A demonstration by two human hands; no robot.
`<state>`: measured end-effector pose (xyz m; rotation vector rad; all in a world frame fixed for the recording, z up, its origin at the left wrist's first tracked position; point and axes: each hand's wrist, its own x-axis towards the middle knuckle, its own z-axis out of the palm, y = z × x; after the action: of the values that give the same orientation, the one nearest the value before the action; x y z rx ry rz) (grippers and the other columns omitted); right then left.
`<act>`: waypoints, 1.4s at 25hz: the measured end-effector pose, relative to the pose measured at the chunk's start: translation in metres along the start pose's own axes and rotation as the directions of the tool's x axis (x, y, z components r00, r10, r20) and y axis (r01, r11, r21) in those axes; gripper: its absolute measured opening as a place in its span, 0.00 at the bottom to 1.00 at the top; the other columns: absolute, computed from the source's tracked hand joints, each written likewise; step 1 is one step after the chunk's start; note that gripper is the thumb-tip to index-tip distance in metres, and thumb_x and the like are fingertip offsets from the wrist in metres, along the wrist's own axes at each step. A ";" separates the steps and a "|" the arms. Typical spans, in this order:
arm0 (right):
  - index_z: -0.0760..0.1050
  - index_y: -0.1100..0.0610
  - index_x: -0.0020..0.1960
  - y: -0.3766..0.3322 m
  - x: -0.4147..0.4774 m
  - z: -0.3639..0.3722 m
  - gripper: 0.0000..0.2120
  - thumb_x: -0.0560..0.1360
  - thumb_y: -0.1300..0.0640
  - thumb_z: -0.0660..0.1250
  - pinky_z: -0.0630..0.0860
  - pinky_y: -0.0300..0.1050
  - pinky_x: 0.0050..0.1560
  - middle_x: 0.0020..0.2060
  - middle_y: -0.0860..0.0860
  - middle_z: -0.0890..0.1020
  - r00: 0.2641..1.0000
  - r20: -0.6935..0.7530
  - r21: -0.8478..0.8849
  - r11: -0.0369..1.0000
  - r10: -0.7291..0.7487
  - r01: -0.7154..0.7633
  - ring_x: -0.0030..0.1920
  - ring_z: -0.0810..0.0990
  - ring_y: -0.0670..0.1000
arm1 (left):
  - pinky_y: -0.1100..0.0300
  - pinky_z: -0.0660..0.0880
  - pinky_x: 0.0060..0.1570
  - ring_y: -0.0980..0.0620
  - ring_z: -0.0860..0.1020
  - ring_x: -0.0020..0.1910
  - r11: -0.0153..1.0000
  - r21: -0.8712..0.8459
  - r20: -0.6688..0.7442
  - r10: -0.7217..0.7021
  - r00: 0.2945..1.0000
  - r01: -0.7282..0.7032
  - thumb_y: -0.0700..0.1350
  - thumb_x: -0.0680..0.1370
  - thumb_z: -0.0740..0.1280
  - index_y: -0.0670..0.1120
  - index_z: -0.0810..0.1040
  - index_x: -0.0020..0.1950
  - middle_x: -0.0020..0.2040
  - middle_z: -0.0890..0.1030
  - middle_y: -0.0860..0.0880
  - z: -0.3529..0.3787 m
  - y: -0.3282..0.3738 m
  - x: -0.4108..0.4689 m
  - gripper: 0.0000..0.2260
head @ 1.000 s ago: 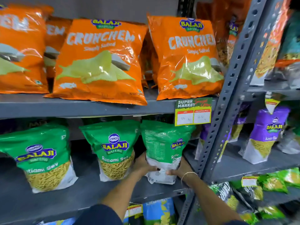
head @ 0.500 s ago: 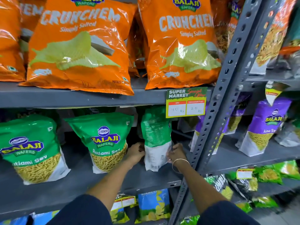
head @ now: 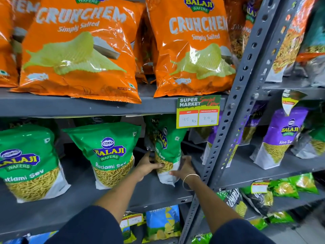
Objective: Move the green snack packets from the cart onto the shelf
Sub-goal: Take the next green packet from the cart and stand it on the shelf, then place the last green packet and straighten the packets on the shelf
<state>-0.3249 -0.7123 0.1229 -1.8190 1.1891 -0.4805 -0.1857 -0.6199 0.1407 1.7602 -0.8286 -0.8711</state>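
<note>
A green Ratlami Sev packet (head: 168, 147) stands on the grey middle shelf (head: 70, 206) at its right end, turned so its printed front shows at an angle. My left hand (head: 146, 165) grips its lower left side. On its lower right edge rests my right hand (head: 184, 169), which wears a bangle. Two more green packets stand upright on the same shelf, one in the middle (head: 109, 154) and one at the left (head: 26, 164). The cart is out of view.
Orange Crunchem bags (head: 79, 50) fill the shelf above. A price tag (head: 198, 111) hangs from that shelf's edge, right over the held packet. A perforated grey upright (head: 226, 138) borders the bay on the right. Purple packets (head: 279, 138) stand beyond it.
Both hands have turned the held packet from its back, through edge-on, to its printed front. The view has come closer and dropped slightly.
</note>
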 end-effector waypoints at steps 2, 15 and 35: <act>0.63 0.60 0.59 -0.003 0.004 -0.008 0.28 0.66 0.68 0.74 0.72 0.51 0.59 0.55 0.60 0.73 1.000 -0.009 -0.030 1.000 -0.003 0.003 0.54 0.73 0.54 | 0.60 0.69 0.46 0.46 0.74 0.54 1.000 0.013 -0.012 -0.009 1.000 0.009 0.37 0.74 0.67 0.40 0.65 0.69 0.49 0.78 0.43 -0.005 0.000 0.001 0.24; 0.63 0.61 0.66 -0.006 0.009 -0.016 0.34 0.65 0.59 0.77 0.67 0.60 0.68 0.67 0.60 0.70 1.000 0.001 0.124 0.992 0.011 -0.011 0.68 0.68 0.61 | 0.65 0.69 0.47 0.53 0.72 0.51 0.999 -0.052 -0.111 0.005 0.994 -0.011 0.37 0.69 0.73 0.39 0.67 0.64 0.58 0.75 0.46 0.001 0.004 0.006 0.26; 0.70 0.59 0.48 -0.111 -0.088 0.086 0.06 0.80 0.63 0.55 0.61 0.57 0.74 0.53 0.61 0.76 0.416 0.837 -0.403 0.915 0.356 0.027 0.54 0.77 0.58 | 0.51 0.71 0.62 0.48 0.83 0.45 0.615 0.443 0.159 -0.770 0.618 0.652 0.47 0.81 0.50 0.42 0.69 0.35 0.37 0.84 0.44 -0.150 -0.055 -0.132 0.18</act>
<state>-0.2458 -0.5789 0.1818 -1.7781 0.6453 0.8707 -0.1184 -0.4248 0.1554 2.3597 -0.4529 -1.6970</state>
